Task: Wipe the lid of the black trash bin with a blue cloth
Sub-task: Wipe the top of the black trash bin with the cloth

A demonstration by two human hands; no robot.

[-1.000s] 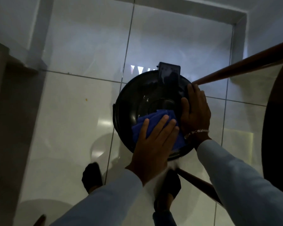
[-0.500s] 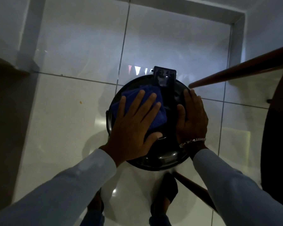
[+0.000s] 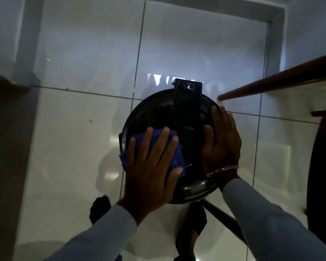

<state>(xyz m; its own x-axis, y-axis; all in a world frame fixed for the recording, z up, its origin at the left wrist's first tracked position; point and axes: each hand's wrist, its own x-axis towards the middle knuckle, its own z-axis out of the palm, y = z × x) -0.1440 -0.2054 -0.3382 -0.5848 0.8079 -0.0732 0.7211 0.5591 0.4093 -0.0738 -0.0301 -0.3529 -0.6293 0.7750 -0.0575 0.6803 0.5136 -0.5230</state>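
Glossy white floor tiles (image 3: 73,147) surround the bin's slick lid (image 3: 158,113); left hand (image 3: 151,166) presses the soft blue cloth (image 3: 175,159) flat, right hand (image 3: 222,140) splayed, steadying the rim

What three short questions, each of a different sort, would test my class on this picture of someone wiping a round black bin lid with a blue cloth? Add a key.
1. True or false: the left hand presses the crumpled blue cloth flat against the round glossy black bin lid.
2. Which wrist wears the silver chain bracelet? A) left B) right C) neither
3. Fill in: the right hand rests on the lid's ___ side, as the person sees it.

Key
1. True
2. B
3. Right
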